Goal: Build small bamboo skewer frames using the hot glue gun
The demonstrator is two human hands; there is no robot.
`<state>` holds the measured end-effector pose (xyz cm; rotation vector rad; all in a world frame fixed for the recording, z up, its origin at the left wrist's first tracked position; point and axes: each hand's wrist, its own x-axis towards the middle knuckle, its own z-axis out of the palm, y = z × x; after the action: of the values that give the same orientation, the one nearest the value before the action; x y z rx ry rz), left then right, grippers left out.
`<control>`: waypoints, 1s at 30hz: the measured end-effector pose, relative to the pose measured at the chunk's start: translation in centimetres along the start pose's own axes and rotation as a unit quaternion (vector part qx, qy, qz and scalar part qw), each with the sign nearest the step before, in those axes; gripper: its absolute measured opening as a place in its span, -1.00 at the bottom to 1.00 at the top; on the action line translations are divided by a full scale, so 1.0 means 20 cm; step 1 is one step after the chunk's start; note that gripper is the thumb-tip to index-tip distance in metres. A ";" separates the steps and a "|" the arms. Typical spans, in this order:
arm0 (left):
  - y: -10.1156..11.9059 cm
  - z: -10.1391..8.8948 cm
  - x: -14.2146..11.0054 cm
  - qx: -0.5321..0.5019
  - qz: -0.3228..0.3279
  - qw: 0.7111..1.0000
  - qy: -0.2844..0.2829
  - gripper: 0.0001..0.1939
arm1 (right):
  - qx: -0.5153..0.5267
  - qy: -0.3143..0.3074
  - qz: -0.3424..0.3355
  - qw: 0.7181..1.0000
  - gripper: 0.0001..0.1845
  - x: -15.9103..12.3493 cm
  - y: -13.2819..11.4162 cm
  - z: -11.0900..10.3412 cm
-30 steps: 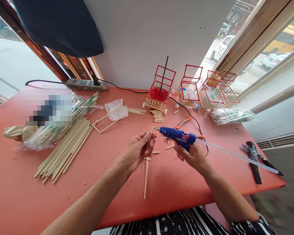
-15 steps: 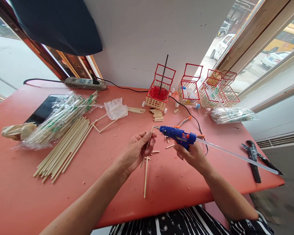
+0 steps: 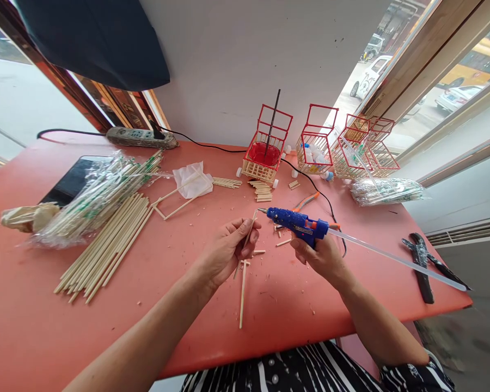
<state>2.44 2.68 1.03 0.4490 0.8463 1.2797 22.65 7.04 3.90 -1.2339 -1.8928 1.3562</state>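
Note:
My left hand is closed in a pinch on a short wooden stick that points up and to the right. My right hand grips a blue glue gun, its nozzle aimed left at the stick's upper end and almost touching it. A long clear glue rod sticks out of the gun's back to the right. Below my left hand a longer stick lies on the red table among short offcuts.
A row of long wooden sticks and a plastic-wrapped bundle lie at left. Red-framed stick baskets stand at the back by the wall. A power strip, orange-handled pliers and black cutters are on the table.
The glue gun's nozzle has edged slightly up and closer to the stick's tip. Both hands stay nearly where they were.

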 end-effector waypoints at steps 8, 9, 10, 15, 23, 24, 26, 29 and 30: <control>0.01 0.01 0.00 -0.001 0.003 1.000 0.010 -0.68 | -0.022 -0.006 -0.008 1.000 -0.66 -0.01 0.01 -0.01; 0.01 0.01 0.00 0.000 0.003 1.000 0.010 -0.68 | -0.028 -0.006 -0.009 1.000 -0.66 -0.01 0.01 -0.01; 0.01 0.01 0.00 0.001 0.005 1.000 0.009 -0.68 | -0.033 -0.004 -0.011 0.999 -0.66 -0.01 0.02 -0.01; 0.00 -0.01 0.01 0.000 0.005 1.000 0.000 -0.66 | -0.053 -0.002 -0.017 0.998 -0.68 -0.02 0.03 0.00; 0.00 -0.01 0.00 0.011 0.004 1.000 0.003 -0.65 | -0.027 0.008 -0.016 0.999 -0.66 0.00 0.02 -0.01; 0.00 -0.01 0.00 0.010 0.004 1.000 0.004 -0.65 | -0.026 0.010 -0.017 0.999 -0.66 0.00 0.01 -0.01; 0.00 -0.01 0.00 0.008 0.004 1.000 0.006 -0.66 | -0.030 0.008 -0.015 0.999 -0.66 0.00 0.01 -0.01; -0.01 -0.01 0.01 0.006 0.004 1.000 0.008 -0.67 | -0.042 0.007 -0.013 0.999 -0.67 -0.01 0.02 -0.01; -0.01 -0.02 0.01 0.005 0.002 1.000 0.008 -0.67 | -0.047 0.007 -0.015 0.999 -0.68 -0.01 0.02 -0.01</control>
<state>2.33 2.77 0.67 0.4500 0.8663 1.2845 23.10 6.93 3.69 -1.2515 -1.9767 1.2531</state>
